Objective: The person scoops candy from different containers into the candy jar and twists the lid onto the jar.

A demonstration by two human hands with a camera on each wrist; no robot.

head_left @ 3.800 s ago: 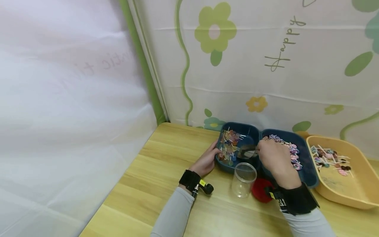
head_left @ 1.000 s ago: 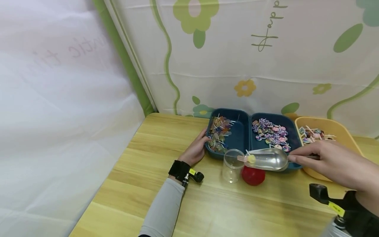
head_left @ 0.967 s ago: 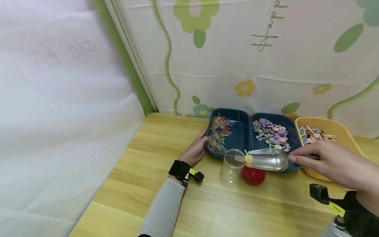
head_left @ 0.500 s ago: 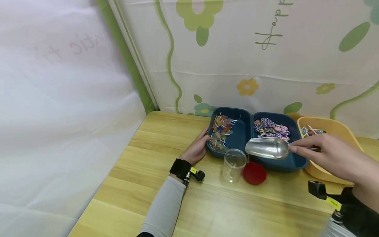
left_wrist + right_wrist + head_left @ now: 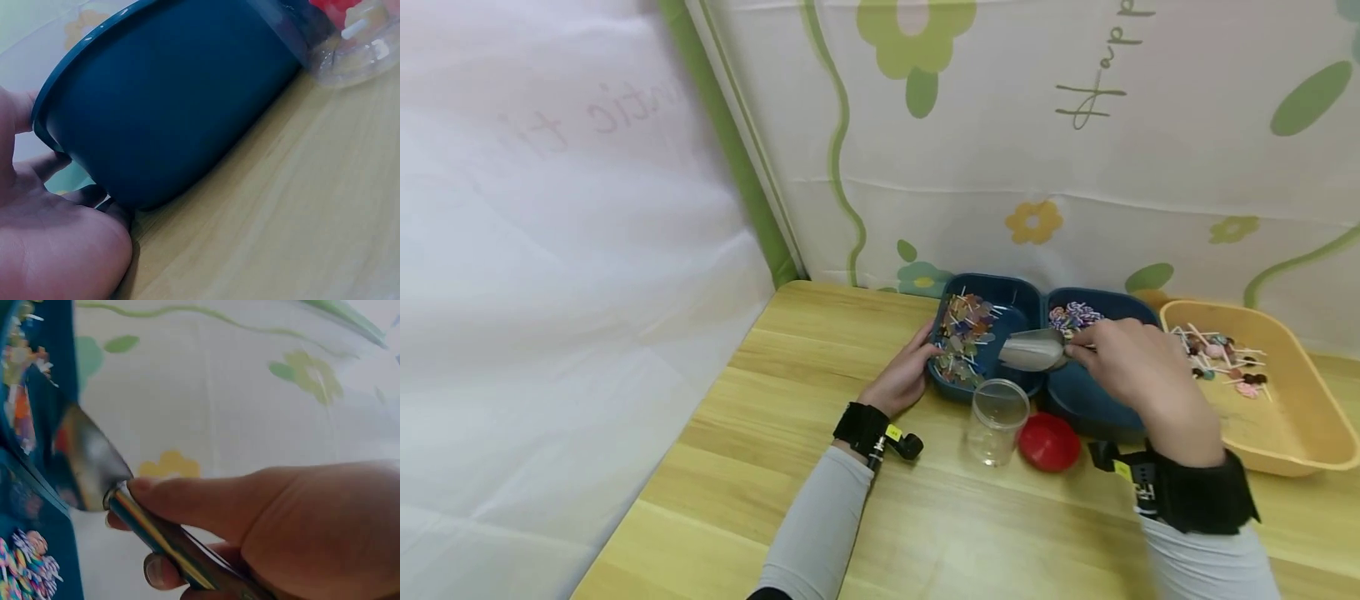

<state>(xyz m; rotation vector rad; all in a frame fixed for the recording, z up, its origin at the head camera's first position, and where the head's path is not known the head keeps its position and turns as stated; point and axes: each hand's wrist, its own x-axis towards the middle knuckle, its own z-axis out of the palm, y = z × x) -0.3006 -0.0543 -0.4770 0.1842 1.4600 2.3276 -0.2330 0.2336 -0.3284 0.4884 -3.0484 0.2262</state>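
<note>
My left hand grips the left side of a dark blue two-compartment tray, its thumb at the rim. Translucent lollipop charms lie along the left of the tray's left compartment. My right hand holds a metal scoop by its handle, the bowl over that compartment. The scoop also shows in the right wrist view, where its bowl looks bare. In front of the tray stands a clear open jar. A yellowish lollipop charm with a white stick shows in it in the left wrist view.
A red lid lies right of the jar. Swirl lollipop charms fill part of the right compartment, partly hidden by my right hand. A yellow tray with more lollipop charms stands at the right. A patterned curtain hangs behind the table.
The scoop held a yellow lollipop charm over the jar a second ago, then rose with a bare bowl. My right hand has swung it left over the left compartment. My left hand stays.
</note>
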